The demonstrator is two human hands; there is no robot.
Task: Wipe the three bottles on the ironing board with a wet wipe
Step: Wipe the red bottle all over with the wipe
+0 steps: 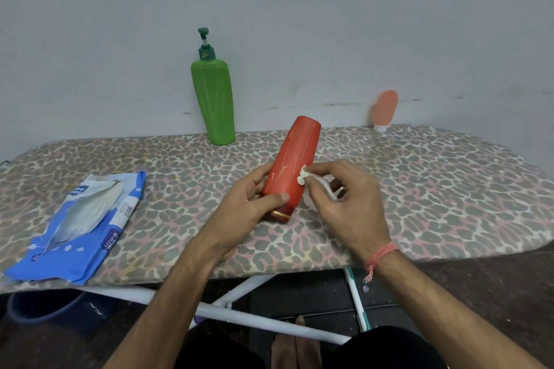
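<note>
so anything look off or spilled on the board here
No spill shows. The green pump bottle looks tilted, though the wide lens may cause that, and the wipes pack overhangs the ironing board at its near edge.

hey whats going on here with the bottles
A person is cleaning bottles at an ironing board. The left hand grips a red bottle near its cap end, tilted above the board, while the right hand pinches a white wet wipe against its side. A green pump bottle and a small peach tube stand by the wall; a blue wipes pack lies at left.
</note>
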